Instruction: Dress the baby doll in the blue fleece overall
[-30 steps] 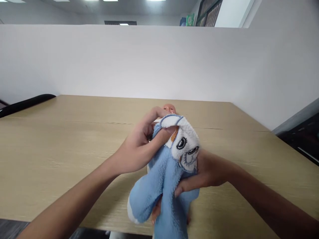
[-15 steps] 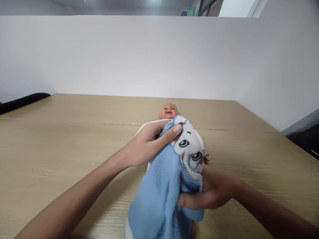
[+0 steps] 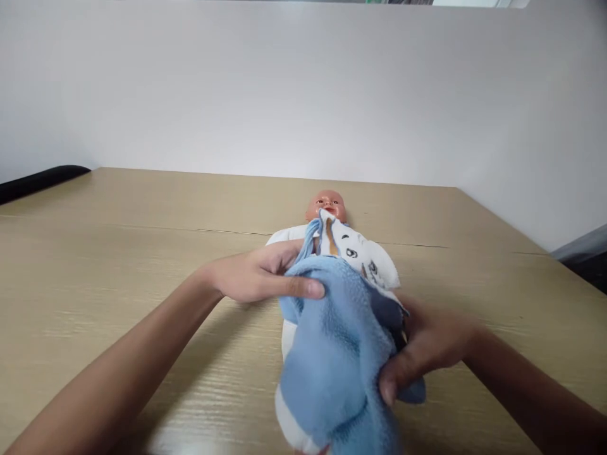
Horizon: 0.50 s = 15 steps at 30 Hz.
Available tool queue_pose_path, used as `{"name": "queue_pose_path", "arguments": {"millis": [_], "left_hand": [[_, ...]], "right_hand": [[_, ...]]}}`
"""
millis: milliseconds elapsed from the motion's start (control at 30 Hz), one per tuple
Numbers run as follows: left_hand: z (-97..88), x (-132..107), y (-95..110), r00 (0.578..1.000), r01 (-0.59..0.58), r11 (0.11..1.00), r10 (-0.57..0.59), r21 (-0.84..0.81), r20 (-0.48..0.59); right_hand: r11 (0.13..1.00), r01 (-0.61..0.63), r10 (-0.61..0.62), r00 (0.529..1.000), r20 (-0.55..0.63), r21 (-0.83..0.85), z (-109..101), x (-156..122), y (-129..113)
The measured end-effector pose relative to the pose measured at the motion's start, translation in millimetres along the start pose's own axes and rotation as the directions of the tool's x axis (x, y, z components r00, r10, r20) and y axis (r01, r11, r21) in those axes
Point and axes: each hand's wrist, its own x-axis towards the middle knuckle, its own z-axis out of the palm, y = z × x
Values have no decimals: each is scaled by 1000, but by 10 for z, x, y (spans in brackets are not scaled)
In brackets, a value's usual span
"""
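Observation:
A baby doll lies on its back, its bare head (image 3: 326, 203) toward the far side and its body in white (image 3: 287, 235). Over its front spreads a blue fleece cloth (image 3: 327, 354) with a white embroidered face patch (image 3: 363, 256). My left hand (image 3: 265, 275) grips the cloth's upper left part, thumb on top and fingers partly hidden behind the fabric. Lower on the right side, my right hand (image 3: 429, 344) holds the cloth's edge between thumb and hidden fingers. The patch's upper corner reaches the doll's chin.
A light wooden table (image 3: 142, 303) bears the doll. Behind it and along the right rises a white partition (image 3: 284, 88). Dark objects show at the far left edge (image 3: 45, 180) and the right edge (image 3: 588, 265).
My left hand has slid down from the patch's top to the blue fleece, which now bunches and folds over. My right hand has shifted right with its edge. The view has tilted down.

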Motion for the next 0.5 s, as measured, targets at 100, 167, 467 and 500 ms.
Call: {"name": "queue_pose_path", "arguments": {"millis": [100,167,467,500], "left_hand": [[38,13,30,997,13,995,-6,102,-71],[21,-2,25,996,81,985,-75,154,-40],[3,-36,4,972,90,994,-100,54,214],[23,-31,15,981,47,997,-58,66,184]], "right_hand": [[991,-36,39,999,19,-130,-72,-28,-5],[981,8,-17,999,-47,-192,-86,-57,7],[980,53,-104,958,-265,-194,-28,-67,61],[983,37,-72,979,-190,-181,-18,-56,46]]}}
